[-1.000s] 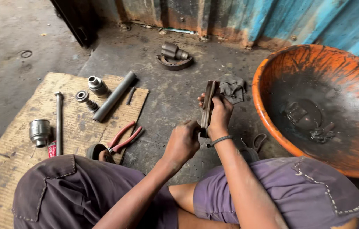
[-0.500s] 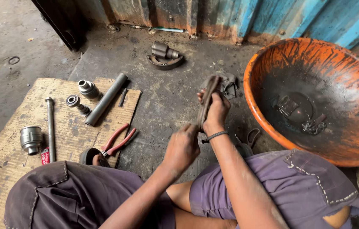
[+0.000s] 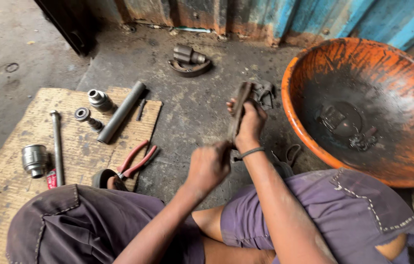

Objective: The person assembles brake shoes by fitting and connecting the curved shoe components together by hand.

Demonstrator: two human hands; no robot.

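On the oily concrete floor (image 3: pixel 192 117) beside an orange basin (image 3: pixel 309 142), I watched my right hand (image 3: pixel 250 124) grip a long metal part (image 3: pixel 238 110) upright. My left hand (image 3: pixel 209 165), clenched, sat at its lower end; whether it held anything, I could not tell.

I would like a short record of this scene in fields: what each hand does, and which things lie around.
right hand: grips a long rusty metal part, held upright
left hand: closed fist at the lower end of that part
left side: cardboard sheet with red pliers, grey tube, long bolt, sockets
right side: orange basin, dirty inside
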